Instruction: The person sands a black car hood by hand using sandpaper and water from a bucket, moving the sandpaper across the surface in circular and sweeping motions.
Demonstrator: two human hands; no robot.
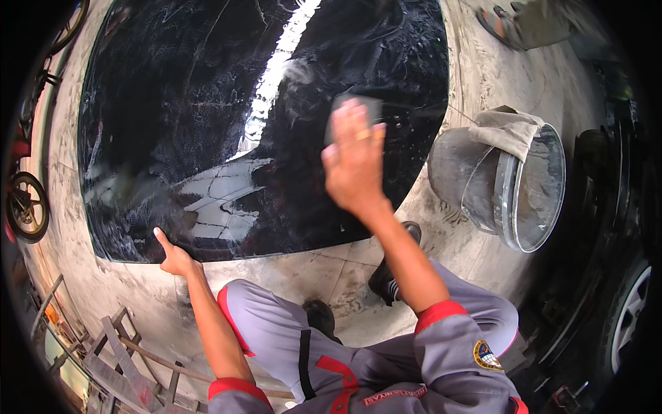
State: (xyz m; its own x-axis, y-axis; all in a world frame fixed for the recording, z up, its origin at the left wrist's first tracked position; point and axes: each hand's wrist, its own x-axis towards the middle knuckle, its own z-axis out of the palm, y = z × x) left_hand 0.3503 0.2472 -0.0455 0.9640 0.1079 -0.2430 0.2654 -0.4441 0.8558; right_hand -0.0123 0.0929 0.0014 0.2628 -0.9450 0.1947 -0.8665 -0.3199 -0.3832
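Note:
A large glossy black panel, shaped like a car hood [310, 186], lies in front of me, its surface wet and streaked with whitish smears. My right hand [355, 155] is over its right half, somewhat blurred. Its fingers stretch flat over a thin grey sheet [373, 109] that looks like sandpaper, pressing it against the panel. At the near left edge, my left hand [178, 258] grips the car hood with the thumb on top. The other fingers of that hand are hidden below the edge.
A grey bucket [507, 200] stands right of the panel, a beige cloth [509, 131] draped over its rim. Metal frames [124, 359] are at lower left, a wheel [27, 207] at far left, a car wheel [631, 317] at right. Another person's foot [498, 26] shows at upper right.

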